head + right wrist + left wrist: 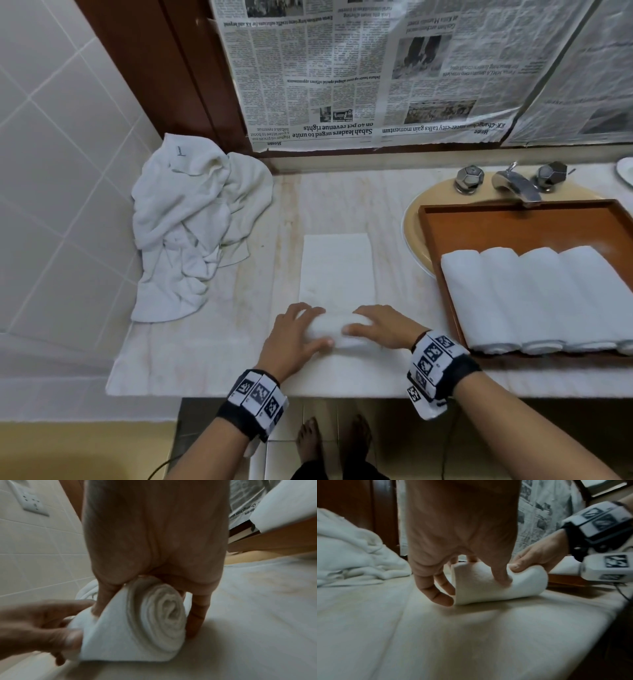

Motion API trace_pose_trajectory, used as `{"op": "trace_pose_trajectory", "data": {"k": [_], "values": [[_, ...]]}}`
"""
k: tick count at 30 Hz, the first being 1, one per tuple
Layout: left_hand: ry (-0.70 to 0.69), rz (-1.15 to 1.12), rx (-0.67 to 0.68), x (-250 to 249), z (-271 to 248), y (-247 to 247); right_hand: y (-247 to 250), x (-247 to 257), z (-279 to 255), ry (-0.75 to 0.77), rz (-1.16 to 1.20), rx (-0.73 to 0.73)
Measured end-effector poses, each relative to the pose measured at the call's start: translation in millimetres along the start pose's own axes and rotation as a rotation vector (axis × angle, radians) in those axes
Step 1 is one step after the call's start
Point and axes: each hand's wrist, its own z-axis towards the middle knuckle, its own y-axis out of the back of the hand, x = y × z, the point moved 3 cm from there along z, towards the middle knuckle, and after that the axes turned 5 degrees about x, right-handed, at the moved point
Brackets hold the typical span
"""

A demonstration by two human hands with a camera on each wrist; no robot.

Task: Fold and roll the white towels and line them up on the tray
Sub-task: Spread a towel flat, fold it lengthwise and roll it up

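A folded white towel (337, 270) lies as a long strip on the marble counter, its near end wound into a roll (337, 330). My left hand (298, 337) grips the roll's left end, thumb on the near side and fingers curled over the top. My right hand (380, 327) grips the right end the same way. In the right wrist view the spiral end of the roll (159, 618) shows between my fingers. In the left wrist view my thumb presses into the roll (496, 584). The wooden tray (513, 219) at the right holds several rolled towels (534, 298) side by side.
A heap of unfolded white towels (191, 222) lies at the back left against the tiled wall. The tray sits over a sink (416, 233) with a chrome faucet (513, 185). Newspaper (376, 68) covers the mirror. The counter's front edge is just under my wrists.
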Motion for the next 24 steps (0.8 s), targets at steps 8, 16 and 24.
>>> {"op": "trace_pose_trajectory", "data": {"k": [8,16,24], "values": [[0.08,-0.147,0.108,5.0,33.3,16.9,-29.5,2.0,-7.2,0.058,-0.542,-0.376],[0.112,0.006,0.008,-12.8,6.3,5.1,9.0,1.8,16.7,0.007,-0.33,-0.058],[0.051,-0.143,0.177,-9.9,13.8,19.1,11.3,-1.4,-10.9,-0.051,-0.272,-0.022]]}}
